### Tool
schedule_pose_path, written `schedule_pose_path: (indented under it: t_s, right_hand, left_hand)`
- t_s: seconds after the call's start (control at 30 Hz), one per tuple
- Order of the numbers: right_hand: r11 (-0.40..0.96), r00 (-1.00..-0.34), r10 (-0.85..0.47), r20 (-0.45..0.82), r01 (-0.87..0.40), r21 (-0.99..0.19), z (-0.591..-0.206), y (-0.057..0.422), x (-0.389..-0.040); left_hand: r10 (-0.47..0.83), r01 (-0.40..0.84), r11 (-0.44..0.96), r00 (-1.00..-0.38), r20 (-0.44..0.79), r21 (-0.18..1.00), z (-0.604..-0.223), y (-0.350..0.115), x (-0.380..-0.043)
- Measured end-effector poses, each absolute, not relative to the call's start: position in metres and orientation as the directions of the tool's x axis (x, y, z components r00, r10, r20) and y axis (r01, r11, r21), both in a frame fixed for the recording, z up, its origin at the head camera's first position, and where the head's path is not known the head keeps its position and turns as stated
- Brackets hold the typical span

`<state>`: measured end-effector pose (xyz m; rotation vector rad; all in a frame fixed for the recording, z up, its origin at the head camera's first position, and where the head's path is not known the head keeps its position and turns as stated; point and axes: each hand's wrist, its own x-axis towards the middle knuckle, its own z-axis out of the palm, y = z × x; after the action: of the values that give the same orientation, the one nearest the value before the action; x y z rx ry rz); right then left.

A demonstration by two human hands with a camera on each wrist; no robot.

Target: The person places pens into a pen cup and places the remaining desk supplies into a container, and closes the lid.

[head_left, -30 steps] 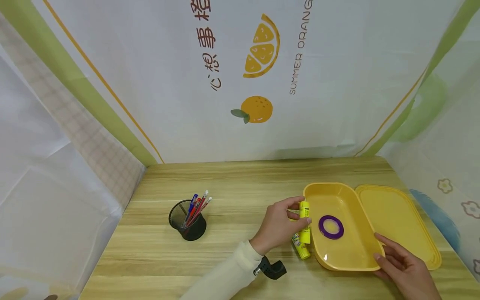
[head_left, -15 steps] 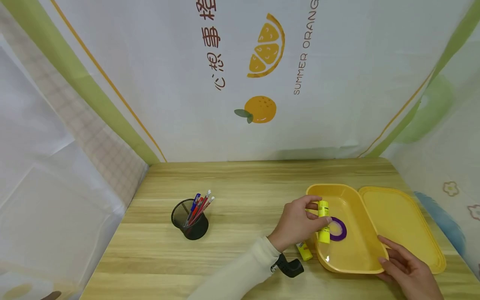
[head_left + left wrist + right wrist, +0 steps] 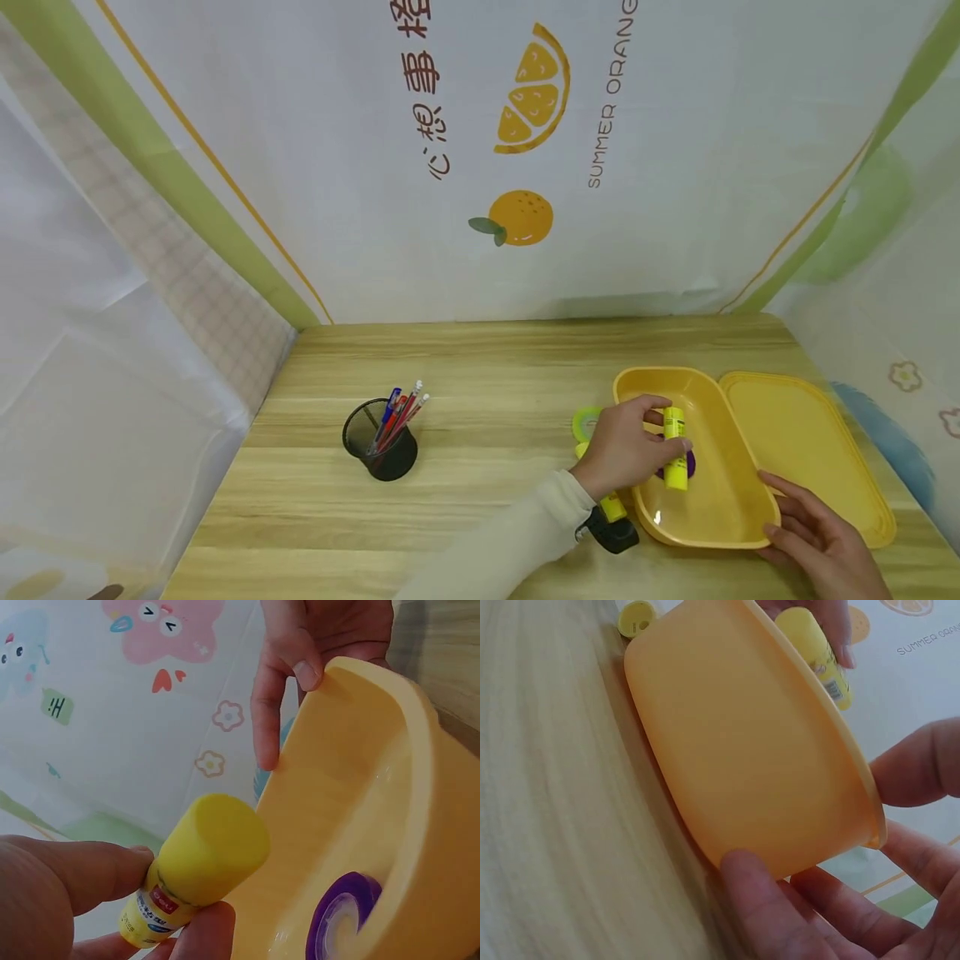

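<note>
My left hand (image 3: pixel 624 450) pinches a yellow glue stick (image 3: pixel 676 471) between thumb and fingers, over the inside of a yellow plastic box (image 3: pixel 723 508). The left wrist view shows the label on the glue stick (image 3: pixel 161 900) and the box's open top beyond it. On the box floor lies a purple-rimmed tape roll (image 3: pixel 319 930), partly covered by the glue stick and hand in the head view. At the near right corner my right hand (image 3: pixel 825 542) grips the box, thumb at the rim and fingers against the outer wall (image 3: pixel 727 750).
A second yellow glue stick (image 3: pixel 613 507) lies left of the box, partly behind my left hand. Behind that hand a green tape roll (image 3: pixel 582 423) shows. The yellow lid (image 3: pixel 813 454) lies to the right. A black mesh cup (image 3: pixel 395 458) with pens and pencils stands at left.
My left hand has carried the glue stick rightward, from the box's left edge to above its inside. The green tape roll has come into view. My right hand keeps its grip on the box.
</note>
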<state>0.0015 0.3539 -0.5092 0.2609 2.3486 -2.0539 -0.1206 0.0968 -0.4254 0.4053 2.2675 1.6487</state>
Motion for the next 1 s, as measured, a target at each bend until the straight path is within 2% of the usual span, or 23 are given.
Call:
schedule_pose_path:
  t_s: [0.23,0.6,0.73,1.0]
  right_hand:
    - [0.148,-0.988,0.117,-0.103,0.12,-0.982,-0.51,0.355,0.002]
    - [0.236,-0.985,0.123,-0.12,0.147,-0.961,-0.511,0.355,0.0]
    - [0.225,-0.983,0.128,-0.13,0.157,-0.962,-0.51,0.355,0.0]
    - [0.181,-0.977,0.144,-0.16,0.185,-0.966,-0.511,0.354,0.0]
  left_hand:
    - [0.422,0.045,0.353,-0.899,-0.116,0.935,-0.428,0.115,-0.119]
    - [0.461,0.168,0.507,-0.881,-0.102,0.846,-0.44,0.127,-0.124]
    - [0.485,0.252,0.553,-0.872,-0.062,0.794,-0.442,0.129,-0.125]
    - [0.521,0.328,0.606,-0.852,-0.049,0.725,-0.444,0.132,-0.124]
